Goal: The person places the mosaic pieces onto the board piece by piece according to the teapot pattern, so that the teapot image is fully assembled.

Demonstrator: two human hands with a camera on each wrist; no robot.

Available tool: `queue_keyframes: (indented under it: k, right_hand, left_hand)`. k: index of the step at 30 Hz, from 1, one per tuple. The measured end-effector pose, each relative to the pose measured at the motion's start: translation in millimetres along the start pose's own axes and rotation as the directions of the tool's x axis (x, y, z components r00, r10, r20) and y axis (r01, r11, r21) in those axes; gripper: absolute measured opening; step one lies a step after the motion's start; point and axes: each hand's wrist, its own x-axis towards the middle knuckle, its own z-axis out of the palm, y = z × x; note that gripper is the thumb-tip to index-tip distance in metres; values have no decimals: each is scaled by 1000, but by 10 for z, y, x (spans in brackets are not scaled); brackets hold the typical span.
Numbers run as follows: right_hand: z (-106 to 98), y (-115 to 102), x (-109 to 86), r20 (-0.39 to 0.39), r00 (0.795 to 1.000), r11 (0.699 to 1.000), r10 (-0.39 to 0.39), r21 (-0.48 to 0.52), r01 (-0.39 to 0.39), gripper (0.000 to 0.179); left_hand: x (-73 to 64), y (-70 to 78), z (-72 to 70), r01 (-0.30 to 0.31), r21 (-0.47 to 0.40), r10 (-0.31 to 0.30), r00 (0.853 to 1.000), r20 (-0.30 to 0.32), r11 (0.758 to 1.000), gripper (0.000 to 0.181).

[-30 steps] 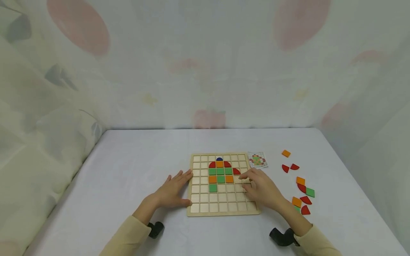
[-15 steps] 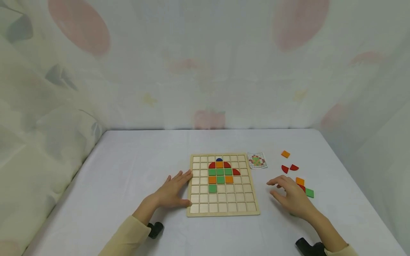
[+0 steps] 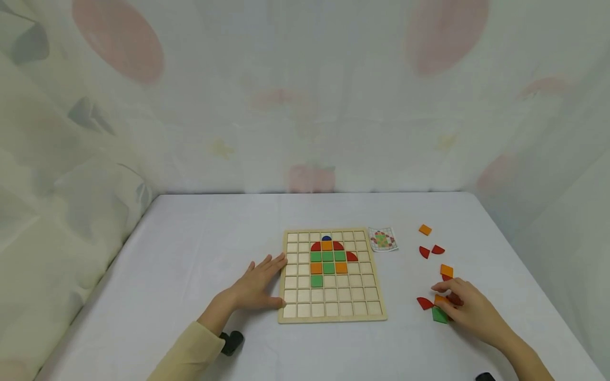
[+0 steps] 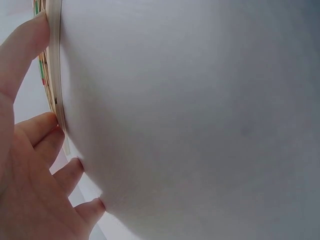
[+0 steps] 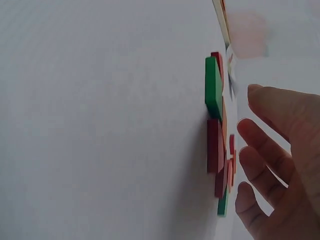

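My left hand (image 3: 257,286) lies beside the wooden grid board (image 3: 332,318), fingers spread. Its thumb and fingertips touch the board's left edge; the left wrist view shows these fingers (image 4: 31,37) against the rim. Coloured tiles form a partial pattern in the grid. To the board's right, my right hand (image 3: 474,312) hovers over loose tiles, covering some. Near its fingertips are an orange square tile (image 3: 439,299), a green tile (image 3: 439,316) and a red quarter-circle tile (image 3: 424,303). In the right wrist view, thumb and fingers stand apart and hold nothing, above the green tile (image 5: 212,82).
A small pattern card (image 3: 383,239) lies at the board's upper right corner. Farther back on the right are an orange square (image 3: 425,229) and two red quarter-circle tiles (image 3: 438,249). Another orange square (image 3: 446,270) lies just beyond my right hand.
My right hand has moved from over the board's right side out to the loose tiles on the right. A red quarter-circle has come into sight there. My left hand stays put.
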Motion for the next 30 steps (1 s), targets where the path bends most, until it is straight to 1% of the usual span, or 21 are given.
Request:
queue_keyframes:
  k: [3, 10, 19, 22, 26, 30]
  right_hand:
    - [-26, 35, -31, 19, 1000, 1000, -5, -14, 6, 34]
    - [-72, 72, -57, 70, 998, 997, 1, -82, 4, 38]
    - [-101, 98, -59, 118, 993, 995, 17, -104, -4, 36]
    - [-100, 105, -55, 119, 993, 994, 17, -109, -4, 36]
    - [-80, 111, -41, 97, 995, 993, 11, -119, 0, 36]
    - [-62, 110, -13, 86, 996, 992, 24, -129, -13, 34]
  left_hand:
    - [-5, 3, -3, 4, 0, -4, 1000, 1, 1000, 91]
    - [-14, 14, -5, 10, -9, -10, 1000, 1, 1000, 91]
    - [0, 19, 9, 5, -5, -5, 1000, -1, 1000, 91]
    - [5, 20, 13, 10, 1, -10, 1000, 0, 1000, 91]
    - [2, 22, 12, 13, 0, -13, 1000, -3, 1000, 91]
    - [-5, 23, 1, 16, 2, -16, 1000, -1, 1000, 91]
